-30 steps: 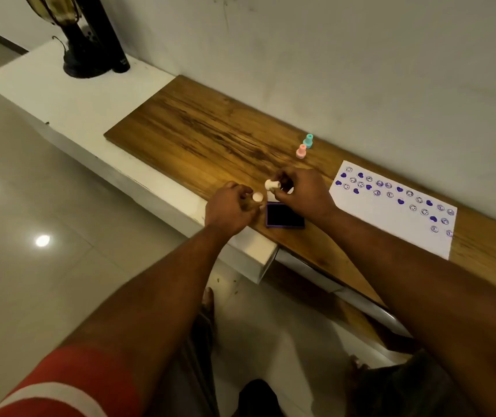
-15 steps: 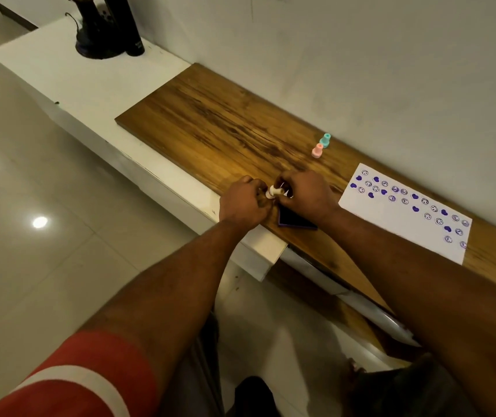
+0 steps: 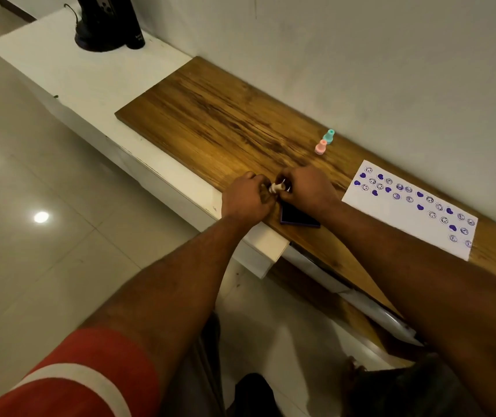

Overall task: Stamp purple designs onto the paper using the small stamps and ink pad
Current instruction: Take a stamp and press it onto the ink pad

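A small white stamp (image 3: pixel 277 187) lies sideways between my two hands, just above the dark purple ink pad (image 3: pixel 298 218) on the wooden board (image 3: pixel 210 115). My left hand (image 3: pixel 246 197) pinches one end of it, and my right hand (image 3: pixel 307 188) pinches the other end. To the right lies the white paper (image 3: pixel 391 227), with several purple hearts and round face prints along its far edge. A pink stamp (image 3: pixel 320 146) and a teal stamp (image 3: pixel 328 136) stand upright near the wall.
The board rests on a white ledge (image 3: pixel 69 76) against a grey wall. A black lamp base (image 3: pixel 102 28) stands at the ledge's far left end. Tiled floor (image 3: pixel 30 236) lies below to the left.
My hands have come together: a white piece in the left hand and the white stamp in the right were apart, and now both hands hold one stamp. The view shifted left and down.
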The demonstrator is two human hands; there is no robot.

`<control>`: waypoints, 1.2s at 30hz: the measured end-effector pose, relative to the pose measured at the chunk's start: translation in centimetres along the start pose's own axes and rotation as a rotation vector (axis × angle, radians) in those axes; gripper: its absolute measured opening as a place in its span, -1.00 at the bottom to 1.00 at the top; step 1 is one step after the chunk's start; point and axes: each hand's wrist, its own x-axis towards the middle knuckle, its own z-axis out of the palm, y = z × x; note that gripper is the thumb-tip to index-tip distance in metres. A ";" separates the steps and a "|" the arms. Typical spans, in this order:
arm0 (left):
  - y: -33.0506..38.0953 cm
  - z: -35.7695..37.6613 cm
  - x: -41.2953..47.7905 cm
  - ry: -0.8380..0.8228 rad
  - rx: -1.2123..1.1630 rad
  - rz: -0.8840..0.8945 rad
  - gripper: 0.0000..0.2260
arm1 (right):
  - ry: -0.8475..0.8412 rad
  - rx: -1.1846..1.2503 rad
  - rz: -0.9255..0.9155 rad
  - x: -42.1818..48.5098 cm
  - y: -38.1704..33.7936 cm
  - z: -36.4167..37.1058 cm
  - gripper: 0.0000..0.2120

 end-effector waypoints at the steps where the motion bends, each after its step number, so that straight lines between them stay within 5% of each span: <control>1: 0.0 0.0 0.0 0.002 0.000 0.003 -0.68 | -0.004 -0.008 0.001 0.2 -0.1 -0.1 -0.72; 18: 0.1 0.5 0.5 0.015 -0.016 0.001 -0.69 | -0.099 0.002 0.055 1.4 -1.3 0.6 -0.73; 25: 0.1 0.5 1.2 0.063 -0.068 -0.095 -0.72 | 0.157 -0.049 0.187 2.0 3.2 -2.4 -0.60; 33: 0.0 0.2 1.7 0.050 -0.163 -0.157 -0.39 | 0.058 -0.326 0.199 4.7 8.5 -5.0 -0.54; 36: 0.0 -0.2 1.6 0.092 -0.176 -0.132 -0.37 | 0.042 -0.323 0.203 5.1 8.8 -4.1 -0.66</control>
